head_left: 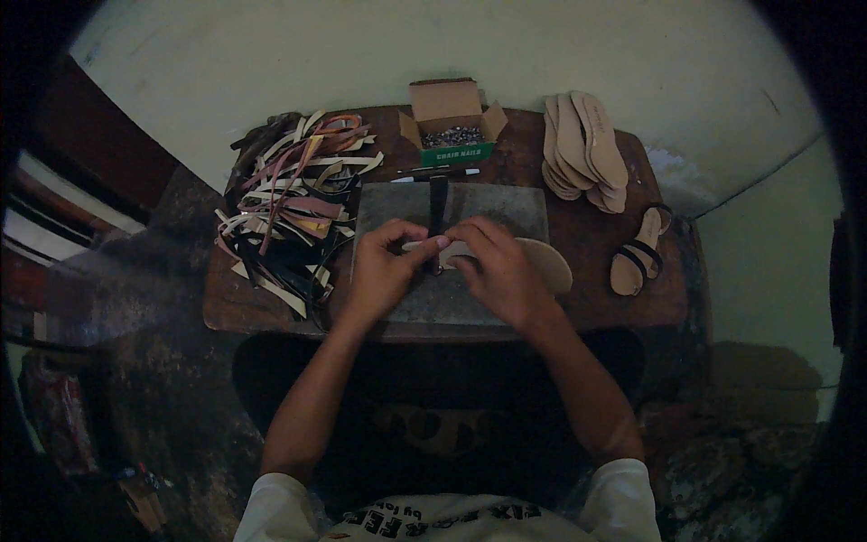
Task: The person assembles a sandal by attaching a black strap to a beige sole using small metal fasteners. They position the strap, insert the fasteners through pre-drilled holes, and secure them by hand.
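Note:
Both my hands work close together over a grey slab (397,296). A tan shoe insole (548,264) lies across it, its toe or heel end showing beyond my right hand. From the far edge of the slab a black strap (438,203) runs toward me and passes over the insole between my fingers. My left hand (386,266) pinches the strap with thumb and fingertips. My right hand (498,271) has its fingers curled on the insole, its fingertips nearly touching the left ones. My fingers cover the spot where strap and insole meet.
Behind the slab stands an open green box (461,144) of nails, with pens (440,173) before it. Loose straps (293,199) are heaped at the left. Stacked insoles (582,149) and a strapped sandal (639,253) lie at the right of the wooden table (623,312). A wall rises behind.

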Demonstrator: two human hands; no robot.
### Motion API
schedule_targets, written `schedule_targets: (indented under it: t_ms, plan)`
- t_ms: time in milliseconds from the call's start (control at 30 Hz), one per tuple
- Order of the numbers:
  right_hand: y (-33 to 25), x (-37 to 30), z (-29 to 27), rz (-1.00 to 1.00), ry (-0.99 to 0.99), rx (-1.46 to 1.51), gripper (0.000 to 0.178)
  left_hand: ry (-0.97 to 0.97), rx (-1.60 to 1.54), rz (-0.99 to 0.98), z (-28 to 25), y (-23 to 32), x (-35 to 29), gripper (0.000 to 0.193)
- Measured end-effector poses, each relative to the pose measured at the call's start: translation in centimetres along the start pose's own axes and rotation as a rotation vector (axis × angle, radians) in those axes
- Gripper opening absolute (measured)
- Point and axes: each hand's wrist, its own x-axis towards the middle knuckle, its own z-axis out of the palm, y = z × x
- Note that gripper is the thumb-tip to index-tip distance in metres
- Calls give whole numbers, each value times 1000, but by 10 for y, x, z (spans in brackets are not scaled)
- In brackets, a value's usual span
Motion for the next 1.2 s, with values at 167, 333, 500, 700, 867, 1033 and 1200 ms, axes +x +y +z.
schedule_targets:
  t_ms: [167, 333, 500, 700, 867, 1033, 1200]
  plan:
    - [-10, 4, -4, 24, -103, -51, 53, 106, 115, 102, -4, -20, 6, 24]
    - [-3, 1, -2, 17, -129, -7, 63, 127, 122, 59, 1, -9, 3, 29]
    - [3, 1, 4, 47, -191, -63, 64, 192, 304, 261, 3, -8, 1, 27]
    - [4, -2, 14, 32, -192, 22, 39, 219, 225, 341, 9, -21, 4, 27]
    - [-1, 0, 13, 50, -178, 94, 24, 119, 17, 156, 8, -19, 3, 22]
    - [9, 0, 13, 111, -130, 207, 23, -131, 44, 226, -9, -26, 12, 22]
    - [12, -1, 13, 182, -170, 268, 19, -232, 54, 122, -18, -32, 15, 19]
